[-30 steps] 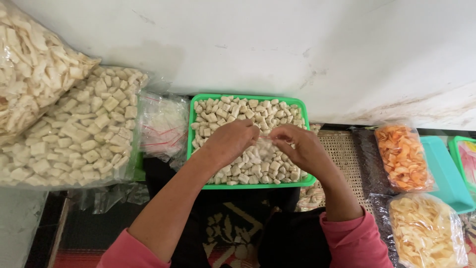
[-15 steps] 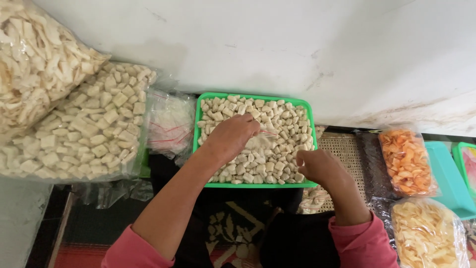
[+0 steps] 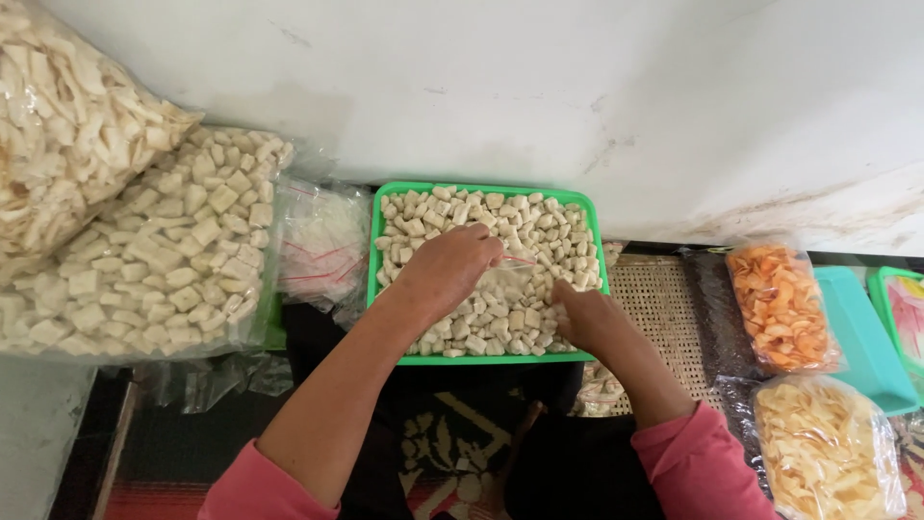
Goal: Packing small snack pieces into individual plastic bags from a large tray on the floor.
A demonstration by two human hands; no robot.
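Over the green tray (image 3: 385, 289), lying crosswise against the wall, the left hand (image 3: 448, 270) is pinching a clear bag (image 3: 500, 279) among pale crackers (image 3: 539, 226); the right hand (image 3: 587, 318) is scooping crackers, its fingers hidden.

Tray (image 3: 385, 289) between cracker bags (image 3: 144, 250) left, snack bags (image 3: 780, 308) right.

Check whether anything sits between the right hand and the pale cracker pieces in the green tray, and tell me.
Nothing visible does. The right hand already rests on the cracker pieces in the green tray; the left hand holds a small clear bag over them.
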